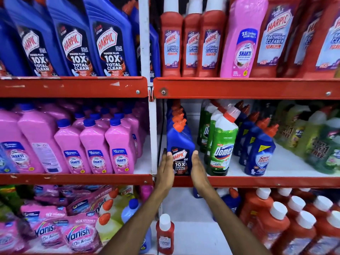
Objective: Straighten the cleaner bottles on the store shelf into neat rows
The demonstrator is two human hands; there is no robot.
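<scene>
The upright blue Harpic bottle (181,144) stood squarely between both hands — left hand (166,170) and right hand (197,169) flat-palmed, open against its sides, neither grip closed.

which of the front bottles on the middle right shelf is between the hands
The blue Harpic bottle at the left end, flanked by the left hand and right hand. The green Domex bottle stands beside it, untouched.

Single head-worn wide-angle view, close, facing the store shelves (246,88) straight on, tilted slightly down
</scene>
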